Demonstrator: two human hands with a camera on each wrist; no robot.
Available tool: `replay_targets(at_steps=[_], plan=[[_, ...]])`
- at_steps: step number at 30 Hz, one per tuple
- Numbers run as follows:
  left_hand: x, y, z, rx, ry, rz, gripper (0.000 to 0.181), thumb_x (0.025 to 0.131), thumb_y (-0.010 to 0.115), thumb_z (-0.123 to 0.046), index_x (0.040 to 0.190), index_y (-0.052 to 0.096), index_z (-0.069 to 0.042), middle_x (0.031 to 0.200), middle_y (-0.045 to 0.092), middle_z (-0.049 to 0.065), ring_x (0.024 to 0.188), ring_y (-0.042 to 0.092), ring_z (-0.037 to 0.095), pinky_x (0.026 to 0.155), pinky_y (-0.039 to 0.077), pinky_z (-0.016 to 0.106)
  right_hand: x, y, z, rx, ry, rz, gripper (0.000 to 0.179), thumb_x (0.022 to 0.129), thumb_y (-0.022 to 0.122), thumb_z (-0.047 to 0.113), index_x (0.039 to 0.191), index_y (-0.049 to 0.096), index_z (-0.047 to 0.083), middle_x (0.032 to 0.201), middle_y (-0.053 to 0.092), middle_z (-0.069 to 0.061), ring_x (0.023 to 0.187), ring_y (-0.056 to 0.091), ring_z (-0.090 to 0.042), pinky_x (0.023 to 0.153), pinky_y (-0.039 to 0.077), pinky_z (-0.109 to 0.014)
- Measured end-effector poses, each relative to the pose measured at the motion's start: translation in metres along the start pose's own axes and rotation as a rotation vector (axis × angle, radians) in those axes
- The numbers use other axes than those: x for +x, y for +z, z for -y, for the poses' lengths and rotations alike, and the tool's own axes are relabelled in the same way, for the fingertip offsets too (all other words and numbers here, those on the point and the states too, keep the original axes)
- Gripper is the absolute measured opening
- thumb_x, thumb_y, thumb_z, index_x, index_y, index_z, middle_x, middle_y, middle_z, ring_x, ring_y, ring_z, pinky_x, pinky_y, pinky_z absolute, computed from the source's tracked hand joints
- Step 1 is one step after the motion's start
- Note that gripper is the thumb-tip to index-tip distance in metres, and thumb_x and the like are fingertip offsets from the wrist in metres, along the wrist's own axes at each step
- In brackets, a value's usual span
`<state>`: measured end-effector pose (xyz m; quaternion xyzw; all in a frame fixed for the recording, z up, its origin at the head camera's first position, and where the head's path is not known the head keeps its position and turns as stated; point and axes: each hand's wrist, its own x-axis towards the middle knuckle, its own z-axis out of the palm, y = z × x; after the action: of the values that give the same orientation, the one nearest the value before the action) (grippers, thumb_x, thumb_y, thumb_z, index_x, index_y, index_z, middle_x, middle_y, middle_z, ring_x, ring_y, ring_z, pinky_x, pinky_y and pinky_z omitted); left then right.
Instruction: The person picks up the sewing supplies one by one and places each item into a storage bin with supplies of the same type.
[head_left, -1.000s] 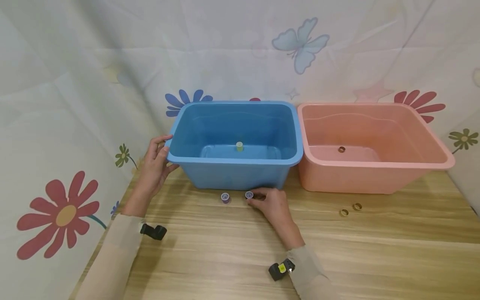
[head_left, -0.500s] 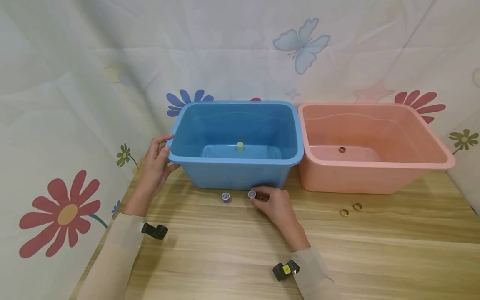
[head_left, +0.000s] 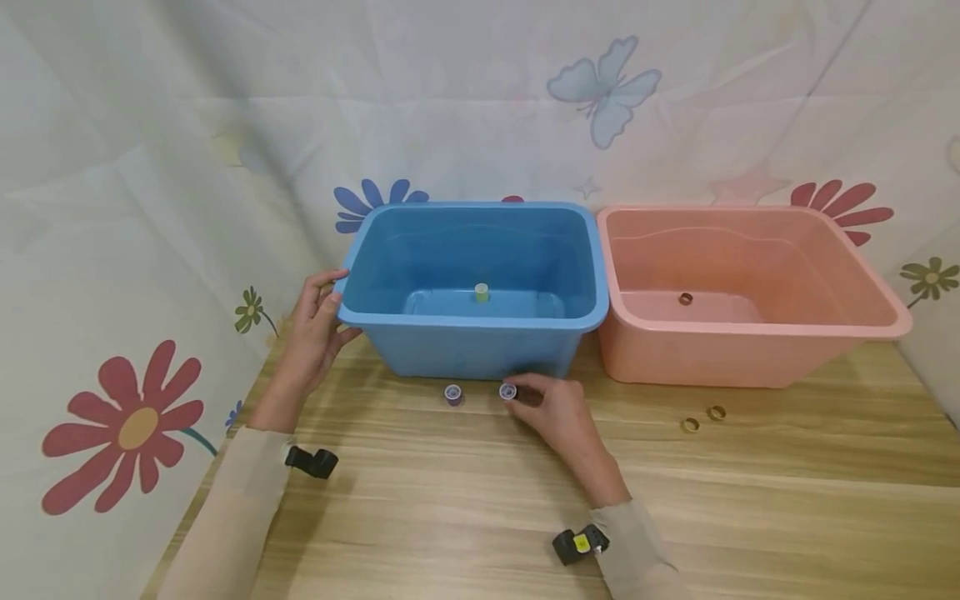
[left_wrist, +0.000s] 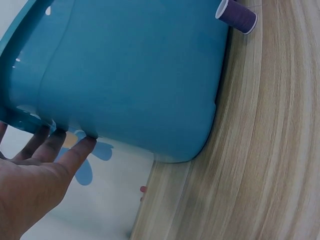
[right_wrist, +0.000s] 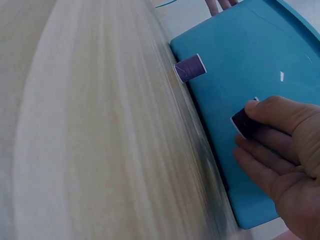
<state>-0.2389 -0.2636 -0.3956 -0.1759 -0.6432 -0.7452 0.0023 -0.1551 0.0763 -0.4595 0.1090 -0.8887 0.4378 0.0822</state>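
My left hand (head_left: 307, 329) holds the left rim of the blue plastic bin (head_left: 468, 350); in the left wrist view its fingertips meet the bin's side wall. In front of the bin, my right hand (head_left: 555, 408) pinches a dark purple spool of thread (right_wrist: 245, 121) between thumb and fingers. The right wrist view shows that spool raised off the table, close to the bin's front wall. A second purple thread spool (head_left: 453, 395) stands on the table to its left. Inside the blue bin is a small yellow-green spool (head_left: 482, 292).
To the right, a pink bin (head_left: 697, 358) stands against the blue one, with a gold ring (head_left: 686, 298) in it. Two more rings, one gold ring (head_left: 690, 425) and another gold ring (head_left: 717, 412), lie on the wooden table (head_left: 450, 517) before it. A patterned curtain (head_left: 465, 100) hangs behind.
My right hand has shifted slightly to the right with the purple spool, away from the other spool. The left hand stays at the blue bin's rim.
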Motion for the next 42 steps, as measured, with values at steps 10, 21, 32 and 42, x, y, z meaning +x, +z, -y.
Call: replay_targets(at_steps=[10,21,32,42], plan=[[0.0,0.001,0.0,0.003,-0.002,0.008,0.046,0.101,0.044,-0.026,0.143,0.029,-0.015,0.144,0.026,0.021,0.12,0.048,0.036,0.083,0.052,0.038,-0.001,-0.006,0.006,0.037,-0.015,-0.015,0.024,0.072,0.082,0.024,0.095,0.077,0.026,0.085,0.073,0.01,0.083,0.068,-0.005,0.071,0.054,-0.027],[-0.001,0.001,-0.001,0.017,-0.015,-0.005,0.047,0.101,0.043,-0.027,0.143,0.028,-0.016,0.146,0.026,0.018,0.125,0.042,0.04,0.086,0.05,0.039,-0.002,-0.019,0.023,0.071,-0.083,-0.008,0.026,0.071,0.083,0.026,0.096,0.076,0.026,0.084,0.073,0.007,0.079,0.068,-0.003,0.063,0.052,-0.018],[0.001,0.001,0.0,-0.004,-0.014,-0.007,0.046,0.1,0.045,-0.027,0.142,0.03,-0.016,0.143,0.028,0.021,0.123,0.044,0.042,0.085,0.05,0.04,0.0,-0.03,0.032,0.061,-0.161,-0.015,0.024,0.072,0.082,0.027,0.096,0.077,0.022,0.084,0.073,0.003,0.076,0.069,-0.009,0.058,0.05,-0.018],[0.0,0.001,-0.002,-0.007,-0.017,-0.003,0.045,0.101,0.044,-0.025,0.142,0.03,-0.015,0.14,0.03,0.021,0.124,0.042,0.042,0.085,0.05,0.041,0.002,-0.039,0.04,0.049,-0.195,-0.042,0.025,0.07,0.083,0.025,0.095,0.077,0.021,0.082,0.073,0.006,0.076,0.068,-0.003,0.06,0.051,-0.018]])
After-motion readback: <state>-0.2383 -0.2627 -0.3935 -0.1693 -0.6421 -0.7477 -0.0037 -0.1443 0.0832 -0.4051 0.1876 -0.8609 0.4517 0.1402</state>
